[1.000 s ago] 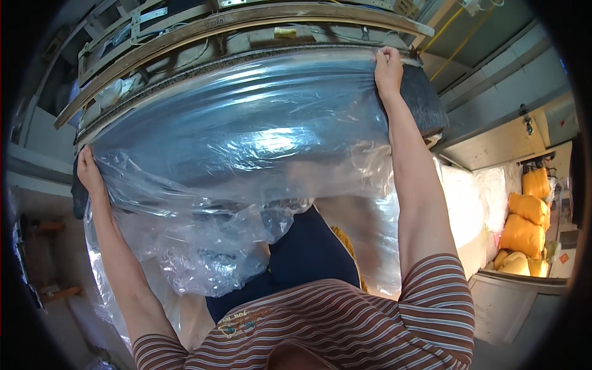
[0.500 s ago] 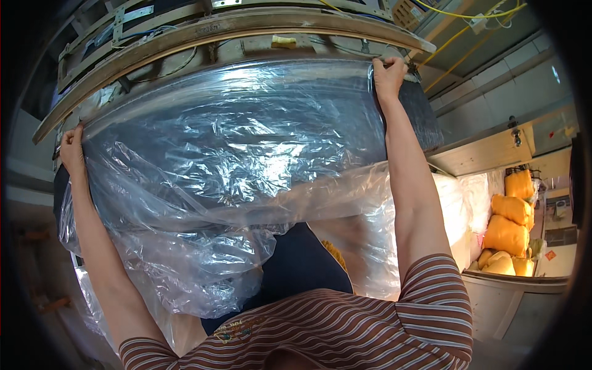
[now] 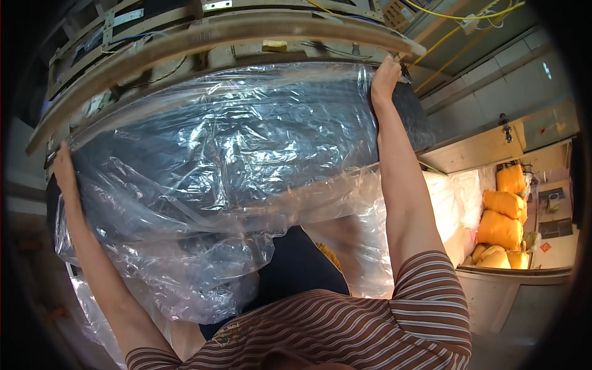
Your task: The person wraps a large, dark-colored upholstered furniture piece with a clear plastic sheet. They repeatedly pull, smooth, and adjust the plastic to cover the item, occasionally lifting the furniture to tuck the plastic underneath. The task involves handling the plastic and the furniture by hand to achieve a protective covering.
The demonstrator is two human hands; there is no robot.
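A wide sheet of clear plastic film [image 3: 246,142], shiny and wrinkled, is spread over a dark surface in front of me. My left hand [image 3: 63,169] is at its far left corner, fingers closed at the edge and somewhat blurred. At the far right corner my right hand [image 3: 385,80] is closed at the film's edge, its fingertips partly hidden, close under a long wooden bar [image 3: 228,34]. Loose film hangs in crumpled folds toward my body and over my lap.
Behind the bar stands a slatted frame [image 3: 123,28] with metal brackets. A small yellowish block [image 3: 274,46] lies beyond the film. Yellow cables [image 3: 444,40] hang at the upper right. Stacked orange bundles [image 3: 501,228] stand at the right beside a wooden panel [image 3: 475,148].
The wooden bar is blurred and slightly nearer the film. My left hand has shifted a little toward me; my right hand has turned and its fingers have moved up to the bar. Wrinkles in the film have changed.
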